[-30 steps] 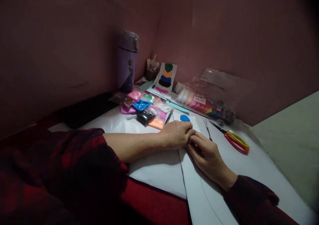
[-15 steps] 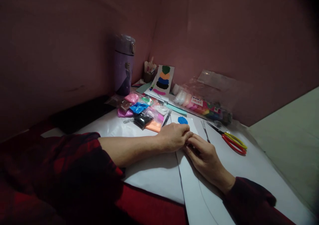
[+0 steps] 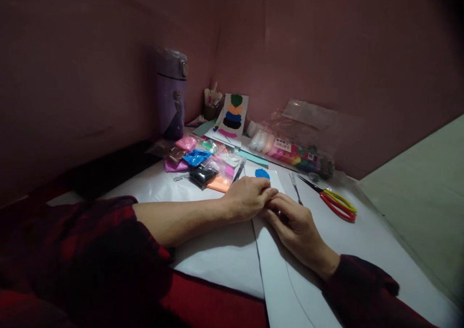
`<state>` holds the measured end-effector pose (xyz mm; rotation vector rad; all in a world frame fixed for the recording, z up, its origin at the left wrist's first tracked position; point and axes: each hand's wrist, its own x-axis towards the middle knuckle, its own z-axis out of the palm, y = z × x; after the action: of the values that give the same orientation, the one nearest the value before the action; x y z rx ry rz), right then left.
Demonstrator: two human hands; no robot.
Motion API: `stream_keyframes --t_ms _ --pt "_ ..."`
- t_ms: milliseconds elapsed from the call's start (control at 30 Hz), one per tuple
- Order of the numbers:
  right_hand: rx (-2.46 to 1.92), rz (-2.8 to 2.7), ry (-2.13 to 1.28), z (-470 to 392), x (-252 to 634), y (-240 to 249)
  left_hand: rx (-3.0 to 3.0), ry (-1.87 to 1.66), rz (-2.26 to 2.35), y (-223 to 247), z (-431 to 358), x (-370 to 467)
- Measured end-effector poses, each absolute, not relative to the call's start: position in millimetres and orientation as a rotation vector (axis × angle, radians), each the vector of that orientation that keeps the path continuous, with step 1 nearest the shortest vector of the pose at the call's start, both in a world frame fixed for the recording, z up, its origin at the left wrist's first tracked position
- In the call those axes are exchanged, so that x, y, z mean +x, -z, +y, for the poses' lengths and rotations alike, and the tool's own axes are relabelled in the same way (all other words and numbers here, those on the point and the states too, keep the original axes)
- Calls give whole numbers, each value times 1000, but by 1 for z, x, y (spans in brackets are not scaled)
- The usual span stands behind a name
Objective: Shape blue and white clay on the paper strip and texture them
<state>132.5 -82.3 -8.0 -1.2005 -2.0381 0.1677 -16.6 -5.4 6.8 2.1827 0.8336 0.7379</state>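
Note:
Over a white paper sheet (image 3: 277, 275) with a thin curved line, my left hand (image 3: 244, 198) and my right hand (image 3: 295, 224) meet at the fingertips. The fingers of both hands are curled and pressed together. Whatever lies between them is hidden. Just beyond the left knuckles, a textured blue patch that looks like clay (image 3: 262, 173) sits on the sheet. A pen-like tool (image 3: 239, 168) lies left of the patch. To the right is a slim metal-tipped tool (image 3: 295, 186), partly behind my right hand.
Scissors with red and yellow handles (image 3: 339, 205) lie at right. Several colourful clay packets (image 3: 197, 157) are piled at left, before a purple bottle (image 3: 172, 100). Behind stand a card with coloured bands (image 3: 235, 110) and a clear bag of colourful clay (image 3: 290, 149). Walls close off the back.
The view has shifted slightly, so most things appear a little further left. My hands stay together over the paper, with only a small change in how the fingers lie.

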Motion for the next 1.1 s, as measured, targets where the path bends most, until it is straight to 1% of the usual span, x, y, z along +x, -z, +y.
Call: stream_keyframes --t_ms 367,533,767,967,1100 --pt "-1285 -1860 -292 -83 136 9 1974 -892 799 -13 -8 -18" --pt "-1314 -1817 -363 -81 136 10 2004 -871 863 -14 -8 -18" --pt "-1354 -1843 -323 -80 137 9 2001 -824 908 -9 -6 -18" --pt "-1390 -1924 -366 -82 135 7 1913 -838 928 -8 -4 -18" --pt "-1442 -2017 -259 -81 135 7 1921 -829 934 -7 -2 -17"
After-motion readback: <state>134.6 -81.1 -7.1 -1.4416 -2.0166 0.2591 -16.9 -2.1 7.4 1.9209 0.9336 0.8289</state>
